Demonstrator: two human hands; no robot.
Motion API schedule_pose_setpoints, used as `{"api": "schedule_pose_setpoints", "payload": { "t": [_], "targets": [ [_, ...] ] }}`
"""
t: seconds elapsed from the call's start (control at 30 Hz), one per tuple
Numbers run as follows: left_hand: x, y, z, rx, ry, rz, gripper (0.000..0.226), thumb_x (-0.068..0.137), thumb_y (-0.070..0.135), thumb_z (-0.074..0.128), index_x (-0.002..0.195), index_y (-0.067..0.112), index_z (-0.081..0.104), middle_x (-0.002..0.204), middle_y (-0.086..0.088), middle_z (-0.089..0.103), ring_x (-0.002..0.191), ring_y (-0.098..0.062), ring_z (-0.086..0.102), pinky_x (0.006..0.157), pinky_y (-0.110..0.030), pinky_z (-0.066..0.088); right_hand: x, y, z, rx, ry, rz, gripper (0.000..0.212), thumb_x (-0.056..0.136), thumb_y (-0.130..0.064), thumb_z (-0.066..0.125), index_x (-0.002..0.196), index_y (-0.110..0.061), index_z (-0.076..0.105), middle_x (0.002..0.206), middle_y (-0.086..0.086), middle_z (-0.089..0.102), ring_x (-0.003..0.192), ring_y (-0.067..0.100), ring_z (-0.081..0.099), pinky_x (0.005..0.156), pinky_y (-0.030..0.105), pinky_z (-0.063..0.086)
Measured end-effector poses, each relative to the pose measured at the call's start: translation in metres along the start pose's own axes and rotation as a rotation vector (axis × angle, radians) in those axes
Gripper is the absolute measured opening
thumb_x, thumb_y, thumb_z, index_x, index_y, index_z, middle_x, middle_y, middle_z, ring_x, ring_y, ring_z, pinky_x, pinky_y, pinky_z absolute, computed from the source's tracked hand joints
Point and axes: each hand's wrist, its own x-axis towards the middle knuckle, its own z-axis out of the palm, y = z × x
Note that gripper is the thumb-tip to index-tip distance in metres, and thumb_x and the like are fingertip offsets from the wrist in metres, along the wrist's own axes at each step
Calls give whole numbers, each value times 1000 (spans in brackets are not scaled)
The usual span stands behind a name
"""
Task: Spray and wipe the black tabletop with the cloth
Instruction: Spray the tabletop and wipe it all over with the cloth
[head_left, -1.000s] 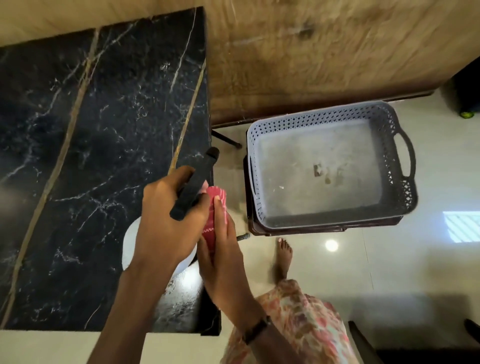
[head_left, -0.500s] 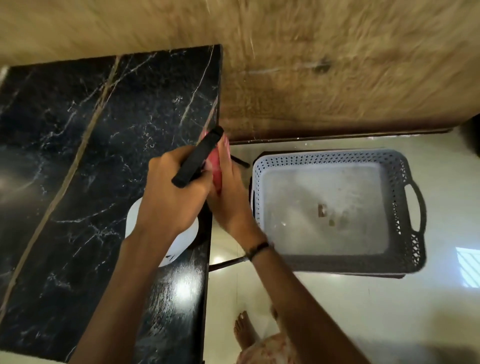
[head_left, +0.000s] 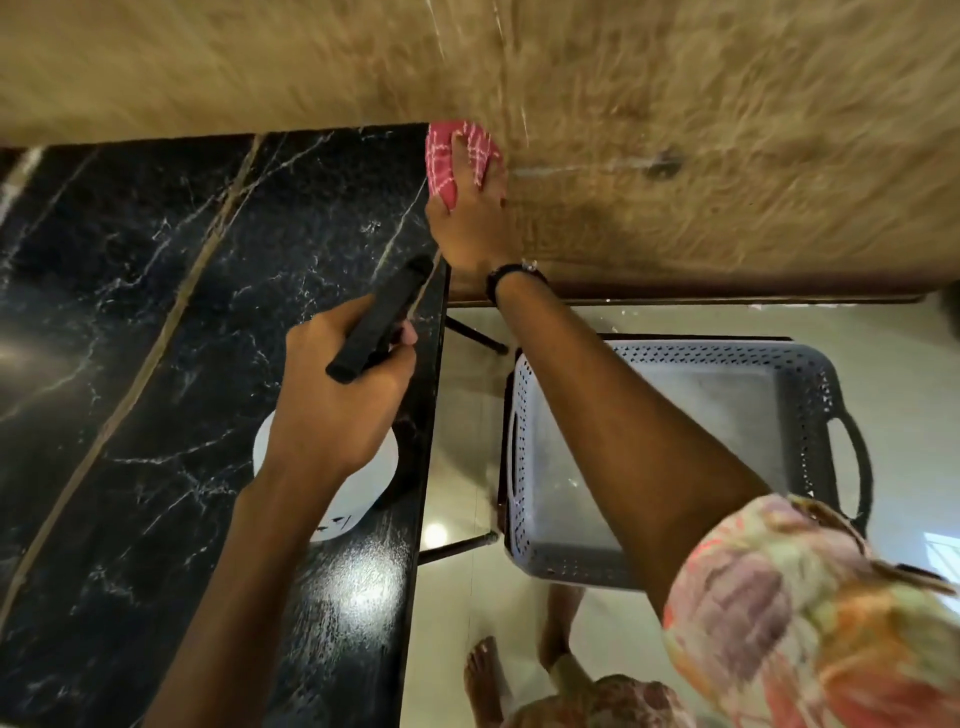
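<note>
The right hand (head_left: 470, 228) is pinching the cloth (head_left: 457, 156) at the bench's (head_left: 156, 312) far corner; the left hand (head_left: 337, 410) is gripping the spray bottle (head_left: 382, 317), its nozzle pointing far-right.

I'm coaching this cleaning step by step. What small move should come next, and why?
Probably draw the right hand back toward the body, dragging the cloth along the tabletop edge. The cloth sits at the far right corner, and the left hand only holds the spray bottle.

Warm indoor light was moderate, with glare spots on the glossy black tabletop (head_left: 156, 364) at 6 o'clock and 9 o'clock. Motion blur smeared the wooden wall (head_left: 675, 104) at 12 o'clock; the floral sleeve (head_left: 810, 613) at 5 o'clock was soft, and wide-angle distortion bent the edges.
</note>
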Motion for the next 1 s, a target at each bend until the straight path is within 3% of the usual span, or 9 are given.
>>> {"api": "schedule_pose_setpoints", "payload": {
  "t": [0.1,0.27,0.4,0.47,0.67,0.77,0.83,1.0],
  "targets": [
    [-1,-7,-7,-32,22,-41,7,85,4,59,80,0,62,67,-32,56,50,-32,44,50,-37,38,-37,10,15,-145,57,-152,60,97,-39,32,152,-29,9,160,13,-2,144,43,1,116,58,8],
    [-12,-17,-23,-68,40,-89,10,84,3,60,79,-5,59,65,-35,52,49,-30,41,48,-36,35,-166,32,27,-224,-1,-273,59,98,-43,31,152,-33,7,161,5,-7,146,29,-15,118,52,-2],
    [-26,-31,-41,-114,67,-136,11,85,3,60,76,-2,59,61,-32,48,46,-22,37,46,-26,31,-239,25,36,-362,-107,-470,54,97,-38,36,149,-35,20,159,-1,15,148,25,-4,117,54,13],
    [-35,-38,-51,-116,92,-153,11,85,4,60,76,-3,60,60,-29,49,47,-21,38,47,-26,32,-252,14,43,-431,-170,-574,53,96,-38,37,148,-35,26,157,-2,23,148,26,1,118,51,12],
    [-62,-64,-87,-160,125,-193,12,85,1,59,75,-6,57,61,-35,46,49,-27,36,50,-35,31,-169,-14,62,-503,-132,-804,47,97,-40,42,143,-33,38,154,1,31,145,31,16,116,52,15],
    [-72,-79,-107,-156,158,-190,16,86,4,60,76,-8,57,61,-33,50,48,-27,42,47,-31,36,-101,-28,67,-672,-29,-692,51,96,-45,37,145,-30,35,153,4,32,143,38,18,113,58,17],
    [-79,-90,-124,-199,180,-217,16,86,5,59,76,-7,59,61,-33,50,44,-18,42,42,-23,36,-74,-41,72,-725,21,-552,53,94,-49,33,144,-33,36,154,2,31,143,42,16,111,63,16],
    [-100,-131,-172,-279,239,-234,12,86,5,59,75,0,61,60,-26,52,48,-21,43,47,-30,35,-86,-88,121,-702,25,-403,49,97,-48,36,145,-40,31,159,-4,16,144,42,3,110,65,6]
  ]
}}
